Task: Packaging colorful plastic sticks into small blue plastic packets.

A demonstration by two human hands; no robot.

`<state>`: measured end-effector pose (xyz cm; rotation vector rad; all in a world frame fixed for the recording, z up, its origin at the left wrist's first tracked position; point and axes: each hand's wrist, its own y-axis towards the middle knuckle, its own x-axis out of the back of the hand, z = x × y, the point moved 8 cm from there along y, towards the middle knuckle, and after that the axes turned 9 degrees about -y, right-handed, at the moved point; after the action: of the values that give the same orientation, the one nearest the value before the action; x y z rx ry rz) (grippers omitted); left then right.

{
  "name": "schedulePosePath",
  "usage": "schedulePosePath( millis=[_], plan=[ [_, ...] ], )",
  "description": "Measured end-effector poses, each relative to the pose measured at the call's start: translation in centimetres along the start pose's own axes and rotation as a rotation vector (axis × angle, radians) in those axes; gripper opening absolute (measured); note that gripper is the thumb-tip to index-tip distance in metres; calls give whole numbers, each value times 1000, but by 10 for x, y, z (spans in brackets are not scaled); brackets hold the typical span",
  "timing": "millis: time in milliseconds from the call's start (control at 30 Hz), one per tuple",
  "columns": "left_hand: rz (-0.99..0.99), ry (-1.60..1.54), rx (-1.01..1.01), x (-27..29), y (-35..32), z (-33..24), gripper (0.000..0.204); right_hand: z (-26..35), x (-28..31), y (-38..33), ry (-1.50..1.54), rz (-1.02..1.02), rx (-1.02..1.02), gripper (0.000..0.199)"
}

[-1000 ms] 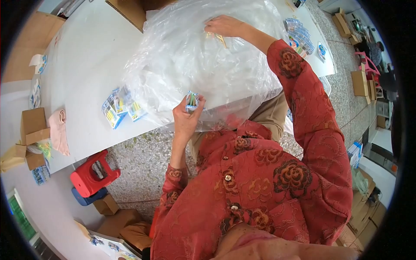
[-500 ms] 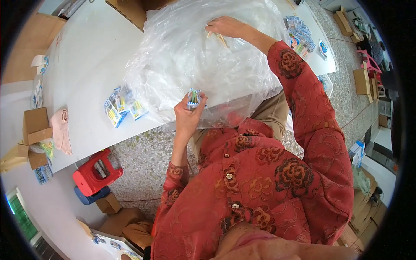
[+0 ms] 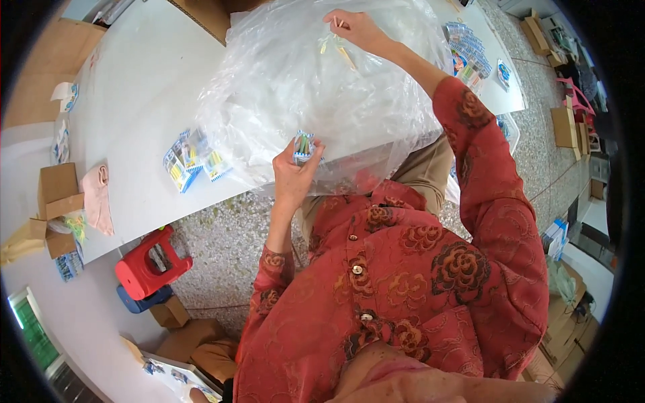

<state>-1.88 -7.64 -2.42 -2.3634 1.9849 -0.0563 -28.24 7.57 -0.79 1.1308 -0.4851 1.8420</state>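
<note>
Upright in my left hand is a small blue-and-white packet with green sticks inside, the thumb and fingers closed on its sides above the near table edge. My right hand reaches to the far side of a large clear plastic bag; its fingers are pinched on a small pale stick-like piece, partly hidden. Just below that hand, a thin yellow stick lies on the plastic, and beside it a few small yellow-green pieces.
Several filled packets lie left of the bag on the white table. More packets spread at the far right. An opened carton stands at the back. Left are a pink cloth and, on the floor, a red stool.
My right hand has lifted away from the yellow stick, farther back, with a pale piece between its fingers. My left hand keeps the packet at nearly the same place.
</note>
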Motion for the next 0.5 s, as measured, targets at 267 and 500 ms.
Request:
schedulePosePath(
  millis=[267,500],
  plan=[
    [53,72,-57,-12,11,-14,16,119,51,-87,849,149,140,16],
    [120,108,-76,-28,10,-21,18,170,47,-126,469,188,351,15]
  ],
)
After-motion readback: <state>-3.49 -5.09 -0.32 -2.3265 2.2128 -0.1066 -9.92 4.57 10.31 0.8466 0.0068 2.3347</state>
